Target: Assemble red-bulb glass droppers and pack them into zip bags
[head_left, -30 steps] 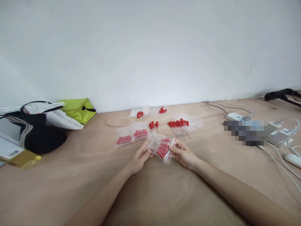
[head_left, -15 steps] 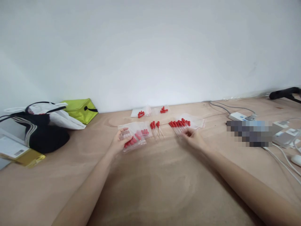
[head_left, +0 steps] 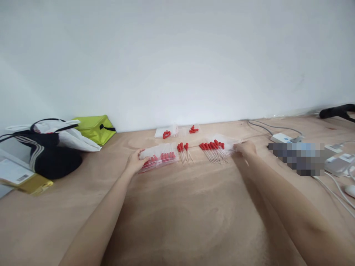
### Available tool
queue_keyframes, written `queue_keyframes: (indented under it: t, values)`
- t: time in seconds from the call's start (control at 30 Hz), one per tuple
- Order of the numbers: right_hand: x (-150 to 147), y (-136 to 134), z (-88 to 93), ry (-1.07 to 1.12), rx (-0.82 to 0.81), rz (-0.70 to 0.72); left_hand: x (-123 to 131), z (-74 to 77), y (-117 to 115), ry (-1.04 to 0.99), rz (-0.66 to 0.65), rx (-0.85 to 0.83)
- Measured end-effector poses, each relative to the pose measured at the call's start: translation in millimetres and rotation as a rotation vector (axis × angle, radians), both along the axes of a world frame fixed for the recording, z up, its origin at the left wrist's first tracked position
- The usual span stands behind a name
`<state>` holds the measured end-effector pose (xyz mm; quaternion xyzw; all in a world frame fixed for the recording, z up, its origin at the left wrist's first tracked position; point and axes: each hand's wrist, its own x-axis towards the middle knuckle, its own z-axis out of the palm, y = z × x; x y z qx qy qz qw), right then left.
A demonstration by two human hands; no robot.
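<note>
My left hand [head_left: 135, 161] is closed on the left edge of a clear zip bag [head_left: 151, 152] with red pieces in it. Right of this bag lie a few red-topped thin sticks [head_left: 186, 146]. Further right is a row of several more red-topped sticks [head_left: 212, 145], their pale ends toward me. A clear plastic bag [head_left: 229, 142] lies behind and beside that row. At its right edge my right hand [head_left: 245, 148] has its fingers pressed together on the plastic.
Near the wall, red pieces [head_left: 166, 134] and another red cluster [head_left: 193, 129] lie on small bags. A green bag [head_left: 95, 129], dark cap [head_left: 55, 159] and box [head_left: 22, 177] are left. A power strip [head_left: 281, 138] and cables are right.
My right hand has moved right, from the row of sticks to the edge of the clear bag. My left hand has shifted slightly left, and its bag now lies flatter.
</note>
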<state>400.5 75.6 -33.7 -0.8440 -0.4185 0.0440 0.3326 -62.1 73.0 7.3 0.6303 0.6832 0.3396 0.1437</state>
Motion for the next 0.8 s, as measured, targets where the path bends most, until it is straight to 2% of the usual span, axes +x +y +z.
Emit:
queue_keyframes:
  t: [0.1, 0.17, 0.23, 0.3, 0.33, 0.4, 0.47, 0.53, 0.57, 0.67, 0.8]
  values:
    - [-1, -3, 7.2, 0.036, 0.067, -0.050, 9, 1.4, -17, 0.253, 0.074, 0.352]
    - [-5, -9, 17.4, 0.000, 0.194, -0.041, 21, -0.8, -33, 0.345, -0.051, 0.542]
    - [-14, -18, 31.2, -0.106, 0.431, 0.034, 36, -5.6, -49, 0.404, -0.189, 0.631]
    - [-32, -31, 45.4, -0.201, 0.685, 0.178, 51, -11.1, -65, 0.424, -0.314, 0.666]
    - [-44, -39, 51.1, -0.181, 0.745, 0.245, 59, -13.3, -72, 0.420, -0.370, 0.680]
    - [-72, -57, 56.5, 0.011, 0.784, 0.386, 73, -16.2, -85, 0.416, -0.468, 0.703]
    - [-101, -74, 52.8, 0.374, 0.692, 0.529, 84, -16.7, -95, 0.400, -0.528, 0.764]
    - [-123, -89, 42.9, 0.750, 0.459, 0.695, 91, -15.7, -103, 0.405, -0.586, 0.826]
    - [-130, -95, 37.6, 0.881, 0.347, 0.727, 94, -14.9, -106, 0.412, -0.619, 0.853]
    - [-134, -110, 30.3, 1.124, 0.099, 0.803, 96, -12.3, -110, 0.443, -0.702, 0.902]
    - [-121, -120, 42.6, 1.286, -0.088, 1.126, 93, -9.3, -111, 0.383, -0.680, 0.942]
